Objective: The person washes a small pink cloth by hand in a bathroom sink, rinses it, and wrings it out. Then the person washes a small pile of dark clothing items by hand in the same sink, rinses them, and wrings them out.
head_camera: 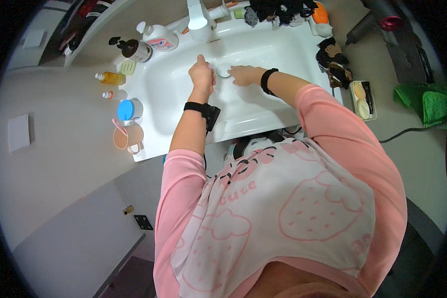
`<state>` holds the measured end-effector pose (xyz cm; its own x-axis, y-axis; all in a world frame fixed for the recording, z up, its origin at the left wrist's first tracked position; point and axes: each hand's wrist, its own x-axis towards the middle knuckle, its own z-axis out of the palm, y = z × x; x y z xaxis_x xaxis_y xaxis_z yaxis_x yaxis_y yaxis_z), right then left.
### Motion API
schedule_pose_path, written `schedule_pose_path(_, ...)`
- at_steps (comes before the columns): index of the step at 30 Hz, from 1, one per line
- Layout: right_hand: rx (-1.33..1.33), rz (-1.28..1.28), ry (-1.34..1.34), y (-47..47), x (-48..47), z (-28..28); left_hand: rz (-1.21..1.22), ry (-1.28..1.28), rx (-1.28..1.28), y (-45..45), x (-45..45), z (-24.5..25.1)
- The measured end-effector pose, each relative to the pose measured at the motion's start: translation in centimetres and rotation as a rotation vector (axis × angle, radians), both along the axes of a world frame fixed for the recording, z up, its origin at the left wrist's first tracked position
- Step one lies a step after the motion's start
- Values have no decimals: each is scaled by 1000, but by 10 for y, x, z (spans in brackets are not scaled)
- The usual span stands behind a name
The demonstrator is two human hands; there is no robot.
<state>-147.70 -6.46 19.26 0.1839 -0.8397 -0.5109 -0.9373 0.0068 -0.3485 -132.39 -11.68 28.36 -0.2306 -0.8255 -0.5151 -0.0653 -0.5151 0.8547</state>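
Over the white washbasin point(164, 85), my left hand point(201, 76) has its thumb pointing towards the faucet and its other fingers curled. Its palm side is hidden, so I cannot tell if anything is inside. My right hand point(246, 75) reaches in from the right, palm down, fingers stretched out and nothing seen in them. Its fingertips are beside the round white drain stopper point(223, 70); whether they touch it is unclear. Beyond both hands stands a white faucet point(198, 20). A black band circles each wrist, the left one carrying a small black device.
Along the left rim are a white bottle point(160, 38), a brown pump bottle point(136, 50), an amber bottle point(113, 78), a blue-lidded jar point(128, 110) and a mug point(128, 137). Dark cloths point(279, 11), a soap tray point(363, 100) and a hair dryer point(376, 24) lie right.
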Motion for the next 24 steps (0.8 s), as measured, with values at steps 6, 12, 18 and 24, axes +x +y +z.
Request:
schedule_pose_path(6,-140,64,102,-1,11,-23,113,77,18,-6,18,-8)
schedule_pose_path(12,-148,137,130,-5,9,-41,57,106,134,-8,44,-25)
schedule_pose_path(18,-99,114,176,-6,21,-43,48,120,200,-9,49,-36)
schedule_pose_path(24,-125,108,180,-7,22,-49,34,145,161,-7,53,-32)
